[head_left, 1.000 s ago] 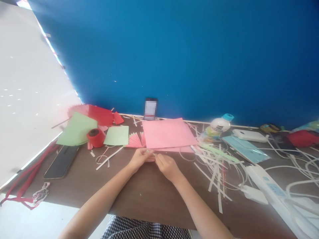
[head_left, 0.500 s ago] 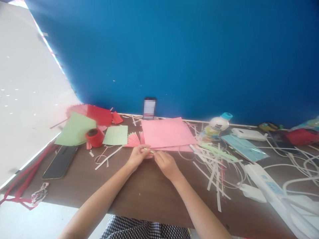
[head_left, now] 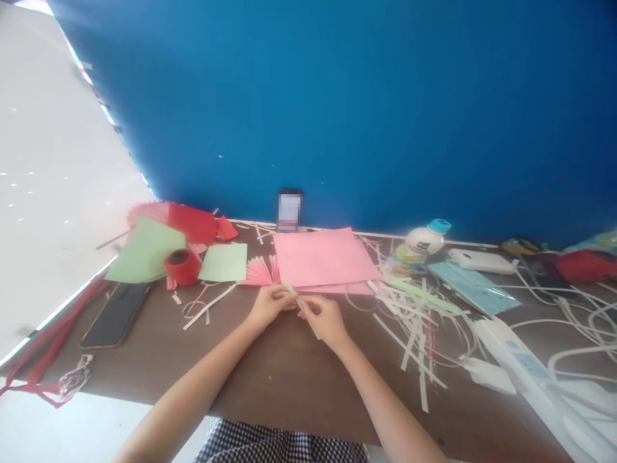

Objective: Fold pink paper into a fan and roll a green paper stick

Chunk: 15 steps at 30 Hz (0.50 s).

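Note:
Between my two hands is a narrow light green paper strip [head_left: 292, 293], slanting from upper left to lower right. My left hand [head_left: 271, 305] pinches it near its upper end. Closed on it lower down is my right hand [head_left: 322, 319], with the strip's tail showing below the fingers. Both hands are close together above the brown table. Just beyond them lie pink paper sheets [head_left: 322, 257] and a pleated pink paper fan [head_left: 260, 271], partly covered by the sheets. To the fan's left is a light green paper square [head_left: 223, 262].
On the left are a red thread spool [head_left: 183, 265], a larger green sheet [head_left: 144, 251] and a dark phone [head_left: 116, 315]. A heap of paper strips [head_left: 419, 315], a glue bottle [head_left: 424, 238] and a power strip [head_left: 511, 354] with cables are on the right. Another phone [head_left: 290, 210] leans at the wall.
The green strip has turned from lying across the fingers to a steep slant, with more of it showing. My right hand has moved slightly down; the other things have stayed in place.

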{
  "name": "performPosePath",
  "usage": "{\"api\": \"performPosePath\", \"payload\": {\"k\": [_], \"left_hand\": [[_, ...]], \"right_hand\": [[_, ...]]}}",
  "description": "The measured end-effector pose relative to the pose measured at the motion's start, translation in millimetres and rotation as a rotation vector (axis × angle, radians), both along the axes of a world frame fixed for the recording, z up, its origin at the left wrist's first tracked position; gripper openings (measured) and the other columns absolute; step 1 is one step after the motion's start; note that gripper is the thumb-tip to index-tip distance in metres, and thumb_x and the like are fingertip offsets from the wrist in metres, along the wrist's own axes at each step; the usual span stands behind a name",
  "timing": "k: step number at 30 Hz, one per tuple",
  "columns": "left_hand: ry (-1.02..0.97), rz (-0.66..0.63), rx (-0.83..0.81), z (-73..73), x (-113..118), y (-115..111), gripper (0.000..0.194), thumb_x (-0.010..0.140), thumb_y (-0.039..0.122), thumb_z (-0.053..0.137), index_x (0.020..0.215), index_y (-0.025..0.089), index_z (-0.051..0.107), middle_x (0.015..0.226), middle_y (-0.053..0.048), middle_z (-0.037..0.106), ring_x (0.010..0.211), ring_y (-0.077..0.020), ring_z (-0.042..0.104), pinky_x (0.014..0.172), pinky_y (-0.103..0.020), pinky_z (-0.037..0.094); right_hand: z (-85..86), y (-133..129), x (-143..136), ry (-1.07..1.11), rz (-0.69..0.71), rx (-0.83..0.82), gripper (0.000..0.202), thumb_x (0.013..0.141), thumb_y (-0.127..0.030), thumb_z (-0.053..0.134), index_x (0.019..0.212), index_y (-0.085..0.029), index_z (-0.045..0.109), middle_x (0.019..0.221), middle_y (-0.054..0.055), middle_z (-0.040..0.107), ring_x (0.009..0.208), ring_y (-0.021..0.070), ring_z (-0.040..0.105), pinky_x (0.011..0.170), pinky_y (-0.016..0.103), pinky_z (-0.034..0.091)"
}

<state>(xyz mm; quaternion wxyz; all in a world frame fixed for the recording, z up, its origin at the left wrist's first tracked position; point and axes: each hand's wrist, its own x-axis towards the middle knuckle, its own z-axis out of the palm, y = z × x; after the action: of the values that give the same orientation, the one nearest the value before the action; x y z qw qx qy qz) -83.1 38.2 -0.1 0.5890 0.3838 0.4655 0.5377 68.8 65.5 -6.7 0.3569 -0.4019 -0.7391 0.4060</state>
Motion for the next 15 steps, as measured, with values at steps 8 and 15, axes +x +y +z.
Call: {"api": "performPosePath", "payload": {"k": [8, 15], "left_hand": [[-0.012, 0.087, 0.021, -3.5, 3.7, -0.1, 0.033, 0.059, 0.036, 0.069, 0.078, 0.009, 0.064, 0.073, -0.006, 0.066, 0.068, -0.0178, 0.063, 0.072, -0.033, 0.051], [-0.009, -0.031, 0.022, -2.2, 7.4, -3.1, 0.031, 0.061, 0.04, 0.066, 0.07, 0.011, 0.067, 0.073, -0.006, 0.067, 0.072, -0.0206, 0.063, 0.078, -0.035, 0.049]], "right_hand": [[4.4, 3.7, 4.5, 0.077, 0.035, -0.242, 0.029, 0.072, -0.041, 0.056, 0.084, -0.016, 0.065, 0.077, 0.007, 0.068, 0.067, 0.0208, 0.065, 0.067, 0.036, 0.054], [5.6, 4.5, 4.8, 0.104, 0.006, -0.291, 0.026, 0.07, -0.038, 0.059, 0.078, -0.015, 0.064, 0.07, 0.007, 0.067, 0.064, 0.0205, 0.064, 0.064, 0.035, 0.054]]}}
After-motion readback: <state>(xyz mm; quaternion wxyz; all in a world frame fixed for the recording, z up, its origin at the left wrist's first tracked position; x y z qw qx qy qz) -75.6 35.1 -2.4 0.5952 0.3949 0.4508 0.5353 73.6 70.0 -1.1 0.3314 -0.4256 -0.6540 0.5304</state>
